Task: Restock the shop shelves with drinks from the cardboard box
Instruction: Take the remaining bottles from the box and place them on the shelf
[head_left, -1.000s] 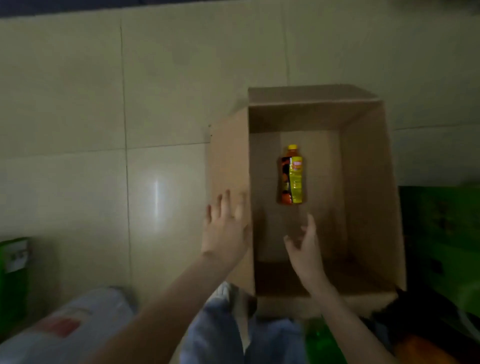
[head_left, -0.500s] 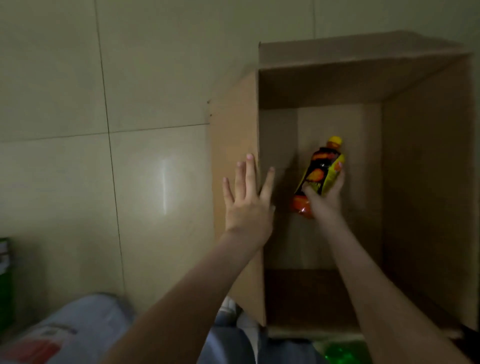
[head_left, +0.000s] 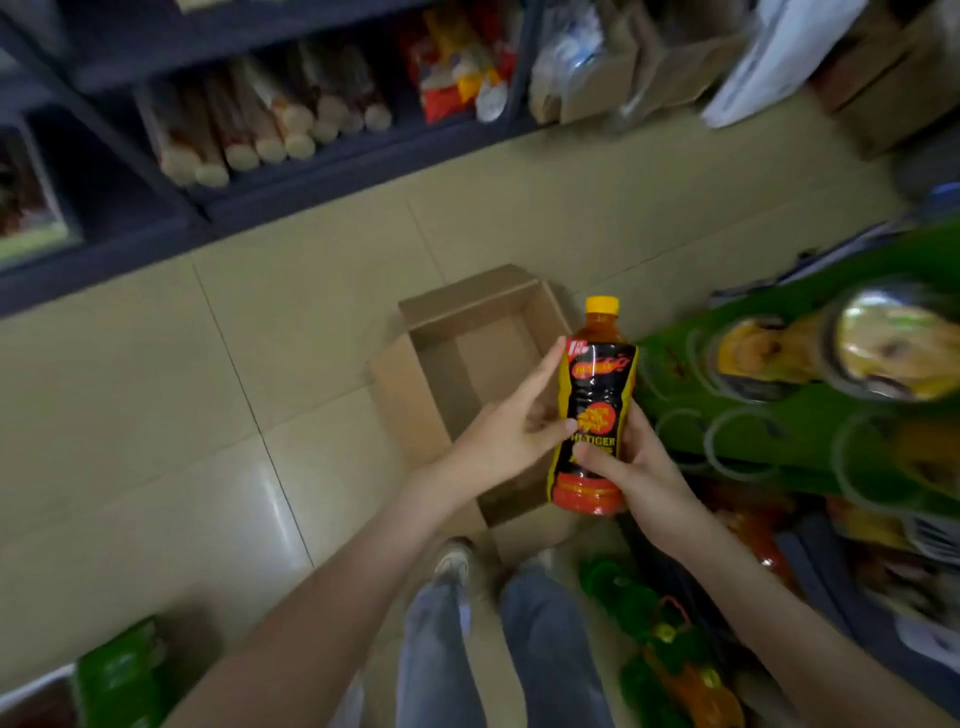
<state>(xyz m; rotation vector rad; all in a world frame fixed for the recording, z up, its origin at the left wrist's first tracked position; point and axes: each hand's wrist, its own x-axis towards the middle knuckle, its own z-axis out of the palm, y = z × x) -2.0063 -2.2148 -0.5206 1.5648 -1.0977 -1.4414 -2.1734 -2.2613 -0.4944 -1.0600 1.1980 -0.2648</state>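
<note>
Right hand (head_left: 644, 478) gripping bottle (head_left: 597, 384), tiled floor (head_left: 156, 415) (glossy beige), dark shelves (head_left: 322, 174)

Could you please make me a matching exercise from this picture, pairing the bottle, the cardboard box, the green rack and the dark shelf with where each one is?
Things:
1. bottle
2. cardboard box
3. green rack
4. dark shelf

Places:
A. on the floor tiles, open
B. top left, holding pale rolls
C. at the right, with wire rings
D. gripped by the left hand and right hand

Pairs: 1-D, 2-A, 3-C, 4-B.
</note>
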